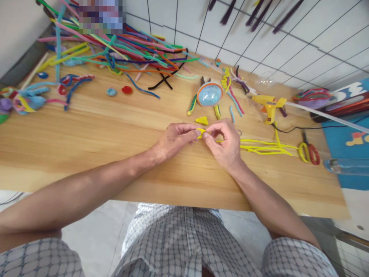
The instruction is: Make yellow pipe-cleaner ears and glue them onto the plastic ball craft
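Between my two hands is a small yellow coiled pipe-cleaner piece. My left hand pinches its left side with thumb and fingers. From the right, the thumb and forefinger of my right hand close on the same piece. Just beyond my fingertips a yellow cone-shaped piece lies on the table. Several long yellow pipe cleaners stretch out to the right of my right hand. Behind the cone is a light-blue oval with an orange rim, resting over pliers with green and yellow handles.
Many coloured pipe cleaners are heaped at the back left. A yellow hot-glue gun with a black cord stands at the right, near scissors with yellow and red handles. A clear bottle lies at the right edge. Small red and blue pieces lie left of centre.
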Action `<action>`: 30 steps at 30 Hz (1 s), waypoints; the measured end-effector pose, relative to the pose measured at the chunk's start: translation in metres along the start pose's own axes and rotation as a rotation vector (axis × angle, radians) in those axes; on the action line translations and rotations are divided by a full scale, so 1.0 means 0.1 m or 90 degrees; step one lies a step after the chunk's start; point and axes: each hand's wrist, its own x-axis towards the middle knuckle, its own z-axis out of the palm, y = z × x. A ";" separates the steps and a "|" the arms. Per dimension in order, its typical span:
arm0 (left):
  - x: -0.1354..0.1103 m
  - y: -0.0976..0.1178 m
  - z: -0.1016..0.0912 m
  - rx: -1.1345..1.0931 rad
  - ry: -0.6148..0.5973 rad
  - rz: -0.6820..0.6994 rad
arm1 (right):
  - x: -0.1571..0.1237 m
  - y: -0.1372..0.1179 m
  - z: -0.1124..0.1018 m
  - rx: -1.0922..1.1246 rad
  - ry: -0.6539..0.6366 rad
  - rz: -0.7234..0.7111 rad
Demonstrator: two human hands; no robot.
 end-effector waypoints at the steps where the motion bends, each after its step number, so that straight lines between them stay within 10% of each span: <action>1: 0.00 0.00 0.00 -0.001 0.010 0.004 | 0.00 -0.01 -0.01 -0.020 0.009 -0.016; 11: -0.07 -0.06 0.08 0.039 0.020 0.091 | -0.01 -0.05 0.02 -0.065 -0.005 0.025; 21: -0.08 -0.12 0.02 0.353 0.066 0.381 | 0.08 -0.13 -0.04 0.199 -0.119 0.349; 30: -0.03 -0.16 -0.02 0.441 0.090 0.516 | 0.06 -0.14 0.00 0.310 -0.108 0.424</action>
